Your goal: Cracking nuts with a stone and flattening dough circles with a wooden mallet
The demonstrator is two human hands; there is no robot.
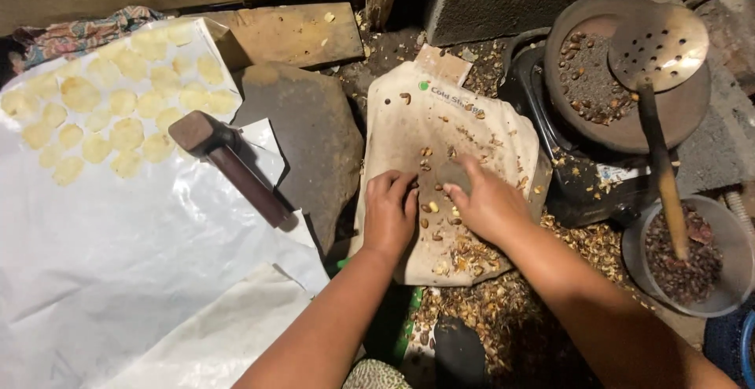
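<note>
My left hand [389,212] rests fingers-down on a stained cream cloth sack [472,121], touching small brown nuts [429,220] scattered on it. Just to its right, my right hand [484,200] is closed around a small round grey stone [454,175] held over the nuts. Broken shells [480,255] lie on the sack's near edge and spill below it.
A wooden mallet [228,161] lies on white plastic sheeting [118,263] with several flattened pale discs [118,114]. A flat dark stone [314,137] sits between sheet and sack. At right, a pan [684,114] with roasted nuts, a perforated ladle [657,47], and a bowl [735,239] of nuts.
</note>
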